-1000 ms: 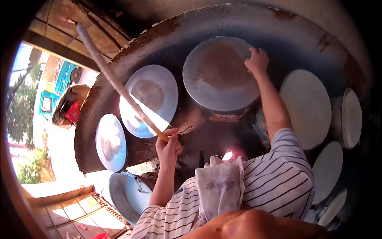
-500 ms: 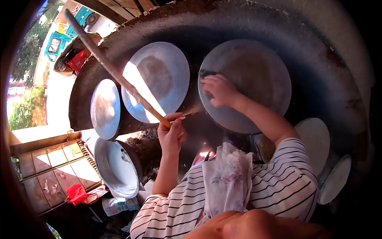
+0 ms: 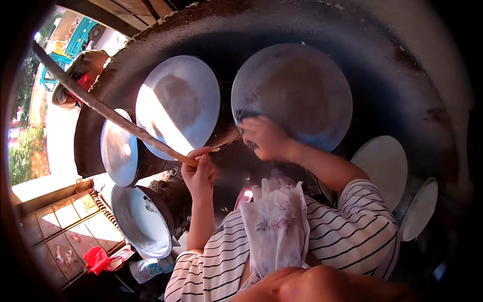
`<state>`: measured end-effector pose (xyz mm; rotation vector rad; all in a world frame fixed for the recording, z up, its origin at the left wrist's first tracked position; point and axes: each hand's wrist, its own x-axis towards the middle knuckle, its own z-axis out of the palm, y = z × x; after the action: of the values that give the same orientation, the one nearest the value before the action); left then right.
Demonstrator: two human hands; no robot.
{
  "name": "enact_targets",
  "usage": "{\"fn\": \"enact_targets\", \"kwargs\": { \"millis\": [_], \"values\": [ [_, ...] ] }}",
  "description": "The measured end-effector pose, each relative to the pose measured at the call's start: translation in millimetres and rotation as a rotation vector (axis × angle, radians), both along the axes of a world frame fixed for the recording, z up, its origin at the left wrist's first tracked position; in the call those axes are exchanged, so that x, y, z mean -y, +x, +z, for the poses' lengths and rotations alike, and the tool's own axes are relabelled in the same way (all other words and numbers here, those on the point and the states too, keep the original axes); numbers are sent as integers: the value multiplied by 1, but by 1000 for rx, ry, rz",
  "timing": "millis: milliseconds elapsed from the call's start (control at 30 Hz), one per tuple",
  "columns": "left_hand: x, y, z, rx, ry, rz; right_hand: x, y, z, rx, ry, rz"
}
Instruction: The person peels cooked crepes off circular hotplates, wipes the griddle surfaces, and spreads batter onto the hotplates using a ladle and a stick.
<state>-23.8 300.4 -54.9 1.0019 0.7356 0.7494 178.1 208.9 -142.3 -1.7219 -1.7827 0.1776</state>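
My left hand (image 3: 199,176) is closed around the near end of a long wooden stick (image 3: 108,115), which slants up and away to the left. The stick passes over a small round pan (image 3: 121,158) and crosses the lower edge of a middle round pan (image 3: 201,100). My right hand (image 3: 265,137) is at the lower left rim of the largest round pan (image 3: 302,95), fingers curled over a dark, bristly scrubber (image 3: 245,115). Motion blurs these fingers a little. Each pan is flat and grey with a darker, brownish middle.
A metal basin (image 3: 146,221) with whitish liquid stands at lower left, near a tiled surface (image 3: 63,226) and a red cloth (image 3: 96,259). Two pale round discs (image 3: 385,168) are at right. A curved, sooty wall (image 3: 302,22) rises behind the pans. Outside is a blue truck (image 3: 80,35).
My right hand has slid along the large pan's left rim toward me with the scrubber. The stick's far end has dropped lower to the left. The whole view has shifted a little.
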Motion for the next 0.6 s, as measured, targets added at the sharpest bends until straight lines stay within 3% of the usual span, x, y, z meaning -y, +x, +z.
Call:
{"fn": "enact_targets", "kwargs": {
  "millis": [100,133,200,300,400,500,600],
  "values": [
    [1,14,3,-55,-3,-5,-44,101,-11,172,63,-419],
    [5,16,6,-57,-8,-10,-44,147,-4,11,-110,-609],
    [7,13,7,-42,-6,-28,-5,212,-12,134,-97,-932],
    [11,6,2,-62,-3,-41,93,204,1,-157,-222,-1246],
    [6,0,3,-131,12,-9,151,94,-14,171,48,-976],
    [1,8,3,-118,-14,-19,92,-38,3,29,-56,-584],
    [8,10,17,-33,-34,-22,33,-40,6,-12,-11,-333]
  ]
}}
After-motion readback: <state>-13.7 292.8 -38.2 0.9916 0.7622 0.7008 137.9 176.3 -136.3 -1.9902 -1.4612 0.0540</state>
